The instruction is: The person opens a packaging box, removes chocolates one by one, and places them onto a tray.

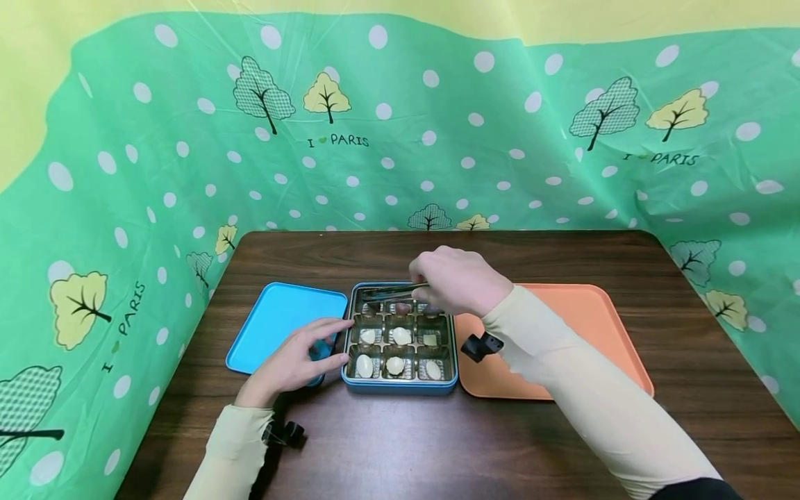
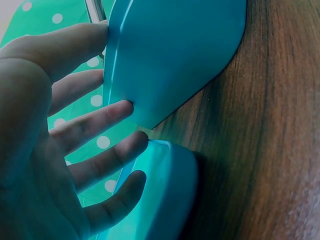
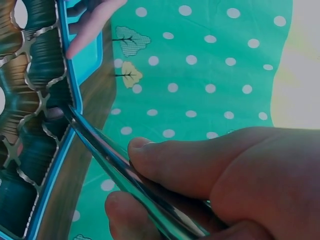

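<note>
My right hand (image 1: 462, 279) holds a pair of metal tongs (image 3: 107, 155) between thumb and fingers. The tongs reach over the far row of a blue box (image 1: 400, 389), with a gold-coloured divided insert. In the right wrist view their tips dip into a far compartment, right at a small pinkish piece (image 3: 53, 113). Pale pieces, such as a round one (image 1: 395, 365) and a squarish one (image 1: 430, 339), lie in the nearer compartments; darker ones (image 1: 402, 307) lie in the far row. My left hand (image 1: 296, 357) touches the box's left side with extended fingers (image 2: 95, 125).
A blue lid (image 1: 284, 319) lies left of the box, partly behind my left hand. An orange tray (image 1: 575, 326) lies on the right, partly under my right forearm. The brown wooden table (image 1: 400, 444) meets a green dotted cloth (image 1: 400, 173) behind.
</note>
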A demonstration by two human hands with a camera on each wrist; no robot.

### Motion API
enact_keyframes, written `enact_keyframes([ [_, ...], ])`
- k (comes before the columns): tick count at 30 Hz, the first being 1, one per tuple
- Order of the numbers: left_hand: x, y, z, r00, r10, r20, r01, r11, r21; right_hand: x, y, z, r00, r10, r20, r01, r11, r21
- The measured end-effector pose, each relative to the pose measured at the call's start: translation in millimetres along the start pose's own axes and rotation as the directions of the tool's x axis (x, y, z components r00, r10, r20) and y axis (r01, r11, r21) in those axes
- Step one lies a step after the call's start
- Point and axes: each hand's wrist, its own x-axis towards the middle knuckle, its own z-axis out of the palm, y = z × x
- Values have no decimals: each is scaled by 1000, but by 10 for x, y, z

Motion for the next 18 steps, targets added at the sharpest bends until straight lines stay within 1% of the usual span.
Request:
enact_keyframes([
  [9, 6, 6, 8, 1000, 0, 2, 0, 1000, 11, -187, 61, -158, 999, 8, -47, -6, 999, 36],
  [14, 4, -1, 19, 1000, 6, -1, -6, 1000, 19, -358, 174, -223, 996, 27, -83, -23, 998, 51],
  [18, 0, 12, 15, 1000, -1, 2, 1, 1000, 18, -529, 303, -255, 993, 50, -110, -42, 996, 74],
])
